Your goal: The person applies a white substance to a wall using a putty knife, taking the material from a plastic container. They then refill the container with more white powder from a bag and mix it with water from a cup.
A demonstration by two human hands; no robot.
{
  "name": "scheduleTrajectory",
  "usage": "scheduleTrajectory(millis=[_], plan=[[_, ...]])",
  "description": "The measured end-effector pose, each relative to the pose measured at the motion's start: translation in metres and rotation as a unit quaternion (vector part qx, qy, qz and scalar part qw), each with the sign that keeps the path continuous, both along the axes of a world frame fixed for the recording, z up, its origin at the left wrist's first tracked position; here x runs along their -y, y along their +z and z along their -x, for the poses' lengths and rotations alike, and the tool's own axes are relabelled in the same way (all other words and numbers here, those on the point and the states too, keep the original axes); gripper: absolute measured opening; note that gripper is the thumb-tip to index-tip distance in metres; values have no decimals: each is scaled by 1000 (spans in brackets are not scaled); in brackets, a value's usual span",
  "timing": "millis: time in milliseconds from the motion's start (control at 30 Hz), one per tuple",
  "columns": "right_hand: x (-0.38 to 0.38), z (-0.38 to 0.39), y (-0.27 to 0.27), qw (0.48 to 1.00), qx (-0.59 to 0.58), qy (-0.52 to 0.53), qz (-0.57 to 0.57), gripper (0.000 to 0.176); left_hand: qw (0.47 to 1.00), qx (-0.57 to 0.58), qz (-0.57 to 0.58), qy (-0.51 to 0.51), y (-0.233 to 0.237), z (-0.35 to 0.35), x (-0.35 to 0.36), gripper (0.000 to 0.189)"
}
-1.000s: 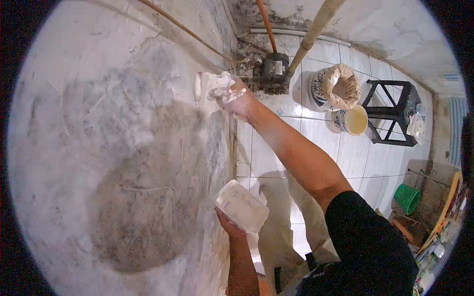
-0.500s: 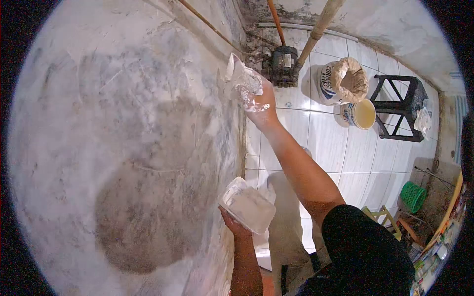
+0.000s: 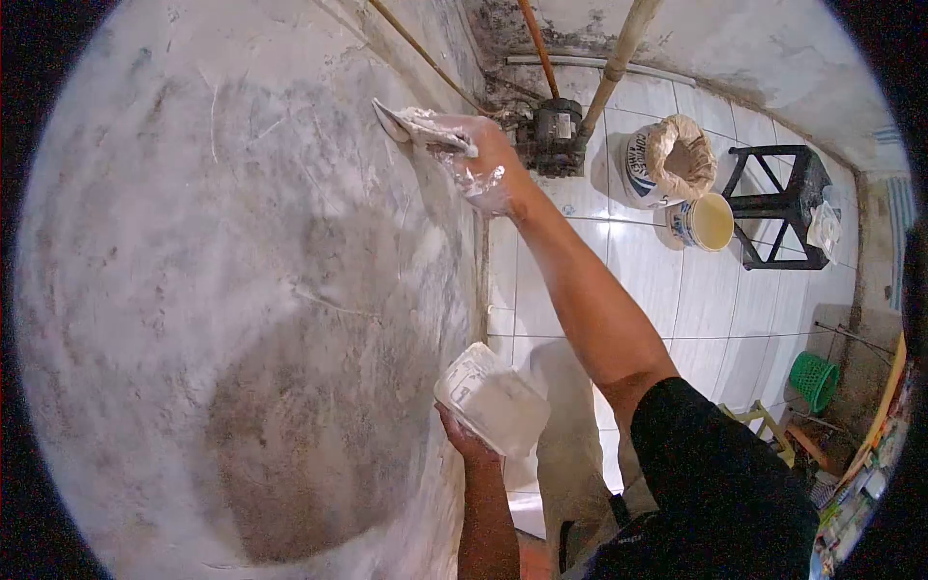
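The wall is patchy grey and white. A scraper lies against it, clasped tight in the paste-smeared right hand. Spreading probably goes best with the blade at a shallow tilt under even pressure. Lower down, the left hand cups a tub from beneath. The fist hides the scraper's handle, and the tub's contents are hard to make out.

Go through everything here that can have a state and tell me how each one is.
right hand: closed on the putty knife, smeared white.
putty knife: blade against the wall, coated white.
left hand: holding the tub from beneath.
tub: held tilted, smeared white.
sack: open, top rolled down.
bucket: lidless, standing on the floor.
stool: upright.
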State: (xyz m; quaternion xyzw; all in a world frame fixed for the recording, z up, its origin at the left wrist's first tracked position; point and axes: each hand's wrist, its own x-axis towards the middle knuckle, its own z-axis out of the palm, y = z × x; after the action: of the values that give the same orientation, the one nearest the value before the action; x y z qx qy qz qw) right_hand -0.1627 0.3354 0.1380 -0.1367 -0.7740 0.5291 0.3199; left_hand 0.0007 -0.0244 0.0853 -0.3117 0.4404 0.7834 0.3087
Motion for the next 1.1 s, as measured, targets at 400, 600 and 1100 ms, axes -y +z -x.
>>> scheduleTrajectory(millis=[400, 600, 1100], plan=[[37, -48, -54, 970, 131, 206, 10, 46, 998, 2, -63, 0, -7, -9, -6, 65], [22, -60, -84, 994, -73, 73, 28, 36, 985, -65, -149, -52, 42, -4, -55, 58], [83, -42, -47, 861, -73, 133, 486, 21, 965, -142, -174, 134, 57, -95, 45, 63]])
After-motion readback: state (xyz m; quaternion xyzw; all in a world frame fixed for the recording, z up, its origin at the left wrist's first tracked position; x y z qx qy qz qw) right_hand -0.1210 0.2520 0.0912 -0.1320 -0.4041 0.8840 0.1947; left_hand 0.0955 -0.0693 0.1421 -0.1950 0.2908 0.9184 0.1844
